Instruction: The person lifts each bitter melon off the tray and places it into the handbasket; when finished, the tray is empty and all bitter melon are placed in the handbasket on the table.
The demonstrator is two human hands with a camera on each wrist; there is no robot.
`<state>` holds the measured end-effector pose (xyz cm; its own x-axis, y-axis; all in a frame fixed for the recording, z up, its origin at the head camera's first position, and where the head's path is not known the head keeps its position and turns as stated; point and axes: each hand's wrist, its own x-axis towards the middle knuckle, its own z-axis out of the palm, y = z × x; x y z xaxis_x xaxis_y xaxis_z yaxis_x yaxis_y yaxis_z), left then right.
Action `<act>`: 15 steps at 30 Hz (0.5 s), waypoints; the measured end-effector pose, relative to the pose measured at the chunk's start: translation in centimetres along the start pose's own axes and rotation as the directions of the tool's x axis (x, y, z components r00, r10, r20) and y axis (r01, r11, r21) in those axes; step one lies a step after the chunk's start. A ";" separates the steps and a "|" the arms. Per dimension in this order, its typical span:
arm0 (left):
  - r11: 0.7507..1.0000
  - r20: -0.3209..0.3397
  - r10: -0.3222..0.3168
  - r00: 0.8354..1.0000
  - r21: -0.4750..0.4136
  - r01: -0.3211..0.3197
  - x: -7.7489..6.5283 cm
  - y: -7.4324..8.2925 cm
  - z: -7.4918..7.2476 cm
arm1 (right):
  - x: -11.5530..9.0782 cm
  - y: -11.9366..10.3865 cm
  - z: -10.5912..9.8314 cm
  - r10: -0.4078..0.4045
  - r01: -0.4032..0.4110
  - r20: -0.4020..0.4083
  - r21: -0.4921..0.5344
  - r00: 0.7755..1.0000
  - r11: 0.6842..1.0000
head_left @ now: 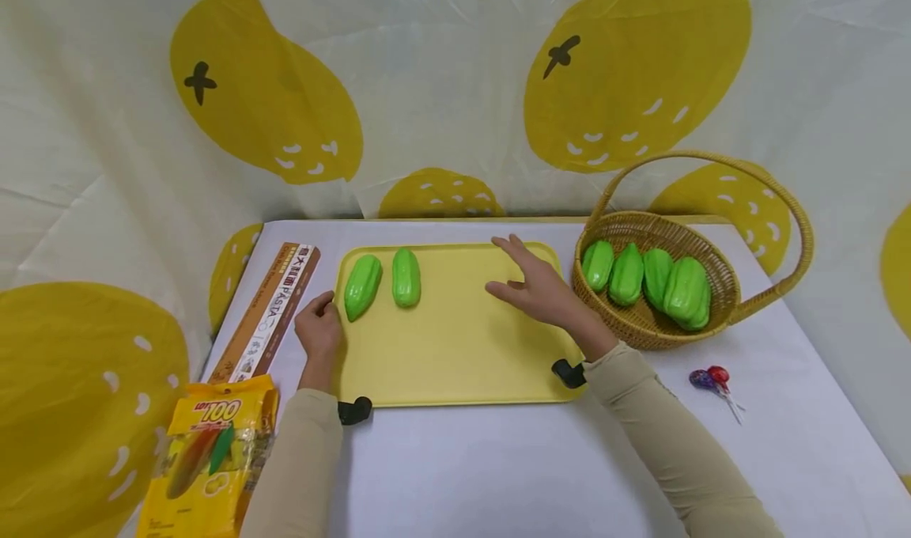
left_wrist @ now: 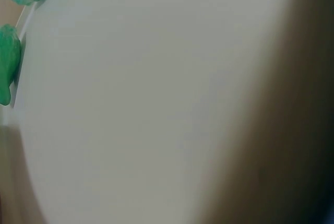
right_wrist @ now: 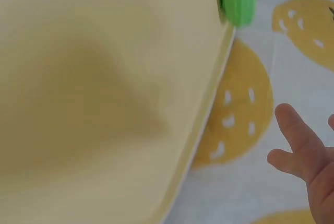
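Observation:
A shallow yellow tray [head_left: 455, 356] lies on the white-covered table. Two glossy green ridged fruits, shaped like starfruit, rest near its back left corner: one starfruit [head_left: 363, 287] by the left rim, another starfruit [head_left: 406, 278] beside it. At the tray's left rim my left hand [head_left: 318, 328] has its fingers curled, holding the edge. Over the right part of the tray is my right hand [head_left: 538, 291], fingers spread and holding nothing. Several more starfruit [head_left: 626, 275] lie inside a woven basket [head_left: 612, 316] to the right of that hand.
The basket's tall handle [head_left: 809, 241] arches up on the right. Two lollipops [head_left: 715, 380] lie in front of the basket. Left of the tray are a long pasta box [head_left: 263, 312] and a yellow snack bag [head_left: 206, 459]. A fruit-patterned curtain [head_left: 441, 71] hangs behind the table.

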<state>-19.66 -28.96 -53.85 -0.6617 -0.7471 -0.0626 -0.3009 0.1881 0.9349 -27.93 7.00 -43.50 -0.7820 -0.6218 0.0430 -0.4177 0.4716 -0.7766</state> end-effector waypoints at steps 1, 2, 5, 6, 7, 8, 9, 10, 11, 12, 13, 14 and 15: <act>1.000 -0.003 0.002 1.000 0.004 -0.002 0.0 0.0 0.0 | 0.4 -0.1 0.6 0.002 -0.002 0.014 0.009 1.000 1.000; 1.000 -0.004 0.003 1.000 0.006 -0.003 0.0 -0.1 0.0 | 0.9 -0.2 1.2 0.005 -0.005 0.026 0.018 1.000 1.000; 1.000 0.000 0.004 1.000 0.011 -0.004 0.0 -0.3 0.2 | 1.9 -0.4 2.8 0.016 -0.018 0.055 0.029 0.998 0.999; 1.000 0.002 0.005 1.000 0.010 -0.005 0.0 -0.3 0.2 | 2.2 -0.4 3.3 0.018 -0.020 0.065 0.031 0.998 0.999; 1.000 0.004 0.006 1.000 0.011 -0.006 0.0 -0.3 0.2 | 2.6 -0.4 3.8 0.018 -0.021 0.074 0.032 0.997 0.999; 1.000 0.002 0.007 1.000 0.010 -0.007 0.0 -0.4 0.2 | 2.9 -0.4 4.2 0.017 -0.019 0.082 0.032 0.997 0.999; 1.000 0.000 0.010 1.000 0.010 -0.010 0.0 -0.4 0.3 | 3.3 -0.4 4.7 0.015 -0.018 0.091 0.032 0.996 0.999; 1.000 -0.004 0.013 1.000 0.007 -0.013 0.1 -0.4 0.2 | 3.6 -0.4 5.1 0.014 -0.017 0.099 0.032 0.995 0.999; 1.000 -0.008 0.016 1.000 0.006 -0.016 0.1 -0.4 0.2 | 4.0 -0.4 5.5 0.012 -0.016 0.107 0.034 0.994 0.999; 1.000 -0.012 0.019 1.000 0.004 -0.019 0.1 -0.4 0.2 | 4.4 -0.4 5.9 0.011 -0.016 0.115 0.039 0.993 0.999; 1.000 -0.016 0.023 1.000 0.002 -0.023 0.1 -0.4 0.2 | 4.8 -0.5 6.3 0.011 -0.018 0.123 0.048 0.992 0.999; 1.000 -0.019 0.025 0.999 0.000 -0.025 0.1 -0.3 0.2 | 5.2 -0.5 6.7 0.013 -0.021 0.131 0.055 0.991 0.998; 1.000 -0.021 0.027 0.999 0.000 -0.027 0.1 -0.3 0.2 | 5.6 -0.6 7.1 0.018 -0.026 0.139 0.058 0.990 0.998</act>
<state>-19.82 -28.97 -54.24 -0.6548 -0.7552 -0.0302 -0.2829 0.2078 0.9364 -28.81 -1.19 -47.22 -0.7172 -0.6944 -0.0587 -0.3696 0.4504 -0.8127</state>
